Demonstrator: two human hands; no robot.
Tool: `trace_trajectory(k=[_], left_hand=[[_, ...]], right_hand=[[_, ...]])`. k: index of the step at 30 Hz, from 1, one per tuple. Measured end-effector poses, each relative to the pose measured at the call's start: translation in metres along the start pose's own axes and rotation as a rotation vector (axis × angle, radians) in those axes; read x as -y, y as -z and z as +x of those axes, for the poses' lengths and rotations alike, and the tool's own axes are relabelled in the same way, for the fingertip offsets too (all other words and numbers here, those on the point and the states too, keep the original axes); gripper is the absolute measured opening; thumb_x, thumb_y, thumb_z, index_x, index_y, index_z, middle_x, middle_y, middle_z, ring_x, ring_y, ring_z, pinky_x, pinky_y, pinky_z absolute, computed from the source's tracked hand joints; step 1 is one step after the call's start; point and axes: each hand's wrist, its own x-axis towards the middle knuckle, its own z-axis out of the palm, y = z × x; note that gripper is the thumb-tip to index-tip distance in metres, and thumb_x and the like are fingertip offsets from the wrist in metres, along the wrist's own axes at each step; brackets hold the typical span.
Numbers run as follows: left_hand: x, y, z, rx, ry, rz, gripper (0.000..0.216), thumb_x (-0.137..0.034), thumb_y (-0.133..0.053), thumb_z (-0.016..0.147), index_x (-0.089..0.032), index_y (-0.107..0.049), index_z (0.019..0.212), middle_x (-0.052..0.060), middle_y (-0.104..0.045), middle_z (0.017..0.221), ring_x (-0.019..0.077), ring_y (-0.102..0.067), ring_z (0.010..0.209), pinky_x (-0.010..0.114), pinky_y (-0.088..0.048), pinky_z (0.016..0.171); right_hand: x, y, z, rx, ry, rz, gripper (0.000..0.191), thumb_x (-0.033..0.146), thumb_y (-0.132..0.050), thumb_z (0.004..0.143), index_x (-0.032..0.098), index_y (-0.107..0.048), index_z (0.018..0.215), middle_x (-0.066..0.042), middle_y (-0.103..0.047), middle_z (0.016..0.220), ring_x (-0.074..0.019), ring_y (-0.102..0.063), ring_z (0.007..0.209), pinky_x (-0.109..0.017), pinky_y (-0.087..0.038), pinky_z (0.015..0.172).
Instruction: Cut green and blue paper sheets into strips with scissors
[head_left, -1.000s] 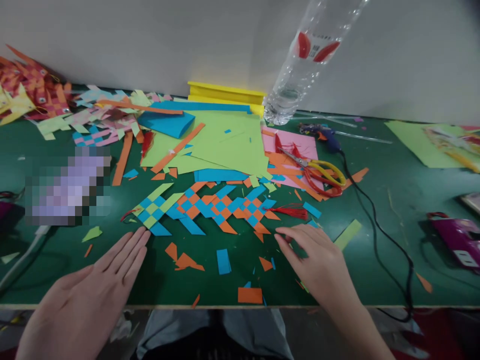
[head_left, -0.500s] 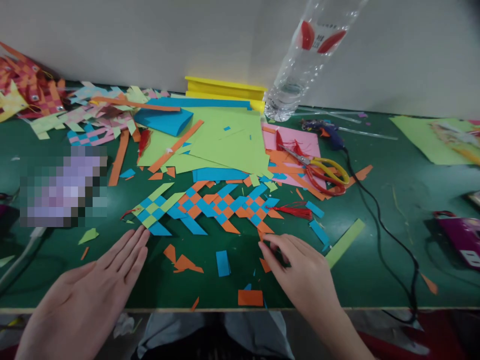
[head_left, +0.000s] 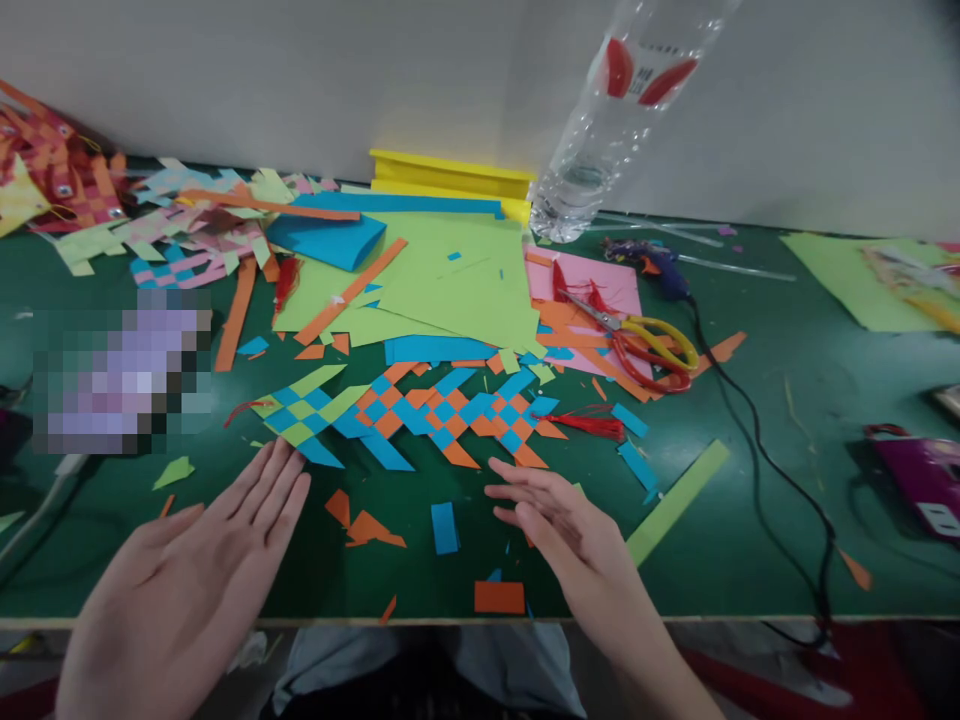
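Two woven paper pieces lie side by side on the green table (head_left: 750, 560): a blue and green one (head_left: 304, 418) on the left and a blue and orange one (head_left: 450, 410) on the right. My left hand (head_left: 202, 580) lies flat with stretched fingers, its tips just below the blue and green piece. My right hand (head_left: 562, 530) hovers with fingers stretched out and apart, just below the blue and orange piece, holding nothing. Orange scraps (head_left: 364, 520) and a blue scrap (head_left: 445, 527) lie between my hands.
Green paper sheets (head_left: 442, 285) and a blue folded sheet (head_left: 326, 240) lie behind the weaving. Scissors (head_left: 637, 340) rest on pink paper; a glue gun (head_left: 652, 265) with its black cord (head_left: 757, 450) runs right. A plastic bottle (head_left: 600, 140) stands at the back. A green strip (head_left: 679, 500) lies right of my hand.
My right hand slid left along the table and opened its fingers from a pinch. The left hand shifted slightly right. The green strip moved a little toward the front.
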Motion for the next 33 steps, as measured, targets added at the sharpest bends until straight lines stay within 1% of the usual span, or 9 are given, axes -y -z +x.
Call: trace_trajectory(k=[2,4,9,12,14,19,24,27,33], left_hand=[[0.003,-0.019,-0.004,-0.148,0.009,0.043,0.059,-0.018,-0.036,0.093,-0.014,-0.051,0.150,0.012,-0.070,0.131,0.0242,-0.071,0.116,0.034,-0.059,0.095],[0.005,-0.036,-0.009,-0.227,0.024,0.068,0.052,-0.025,-0.043,0.095,-0.016,-0.058,0.144,0.009,-0.073,0.126,0.0217,-0.072,0.115,0.030,-0.056,0.099],[0.008,-0.061,-0.017,-0.309,-0.003,0.084,0.048,-0.023,-0.036,0.099,-0.014,-0.064,0.137,0.008,-0.076,0.119,0.0181,-0.067,0.123,0.036,-0.035,0.120],[0.009,-0.068,-0.018,-0.387,0.024,0.054,0.051,-0.018,-0.030,0.098,-0.012,-0.064,0.136,0.009,-0.076,0.118,0.0171,-0.064,0.127,0.039,-0.024,0.125],[0.008,-0.067,-0.016,-0.357,0.019,0.046,0.051,-0.017,-0.030,0.098,-0.011,-0.061,0.139,0.010,-0.075,0.120,0.0170,-0.063,0.129,0.040,-0.022,0.126],[0.009,-0.062,-0.011,-0.180,0.029,0.036,0.056,-0.017,-0.029,0.098,-0.018,-0.050,0.150,0.010,-0.071,0.130,0.0203,-0.059,0.134,0.044,-0.028,0.125],[0.011,-0.073,-0.007,-0.278,0.070,0.001,0.056,-0.016,-0.026,0.100,-0.023,-0.052,0.148,0.005,-0.071,0.130,0.0168,-0.054,0.139,0.041,-0.022,0.128],[0.013,-0.078,-0.005,-0.267,0.077,-0.012,0.053,-0.018,-0.028,0.101,-0.023,-0.051,0.149,0.005,-0.071,0.131,0.0142,-0.055,0.138,0.037,-0.023,0.128],[0.016,-0.069,0.004,-0.202,0.043,-0.044,0.051,-0.018,-0.033,0.099,-0.022,-0.056,0.144,0.006,-0.067,0.136,0.0153,-0.051,0.142,0.041,-0.019,0.129]], right_hand=[[0.000,0.000,0.000,0.026,-0.019,0.091,0.025,0.044,-0.061,0.096,0.030,-0.070,0.114,-0.007,-0.072,0.132,-0.0219,-0.072,0.116,-0.039,-0.062,0.098],[-0.001,0.001,0.000,0.043,-0.029,0.152,0.025,0.045,-0.063,0.095,0.031,-0.071,0.114,-0.006,-0.072,0.132,-0.0224,-0.069,0.122,-0.041,-0.058,0.105],[-0.007,0.002,-0.004,0.063,-0.045,0.239,0.026,0.044,-0.065,0.095,0.032,-0.072,0.116,-0.006,-0.070,0.136,-0.0247,-0.064,0.129,-0.046,-0.051,0.112],[-0.009,0.002,-0.005,0.059,-0.046,0.266,0.028,0.045,-0.065,0.094,0.032,-0.071,0.119,-0.007,-0.066,0.142,-0.0275,-0.062,0.132,-0.052,-0.049,0.113],[-0.009,0.002,-0.006,0.066,-0.033,0.281,0.030,0.045,-0.065,0.094,0.032,-0.070,0.121,-0.008,-0.064,0.144,-0.0281,-0.060,0.134,-0.053,-0.047,0.115],[-0.010,0.001,-0.007,0.075,-0.021,0.299,0.030,0.044,-0.063,0.095,0.032,-0.069,0.123,-0.008,-0.063,0.146,-0.0279,-0.056,0.138,-0.055,-0.042,0.119],[-0.012,0.002,-0.009,0.096,-0.007,0.332,0.029,0.042,-0.062,0.096,0.034,-0.069,0.124,-0.006,-0.063,0.146,-0.0274,-0.054,0.140,-0.055,-0.040,0.120],[-0.013,0.003,-0.010,0.113,-0.016,0.350,0.030,0.040,-0.062,0.097,0.035,-0.067,0.126,-0.005,-0.062,0.147,-0.0265,-0.053,0.140,-0.054,-0.039,0.121],[-0.014,0.002,-0.010,0.114,-0.028,0.347,0.032,0.041,-0.062,0.097,0.034,-0.067,0.127,-0.006,-0.062,0.147,-0.0272,-0.053,0.141,-0.055,-0.038,0.121]])
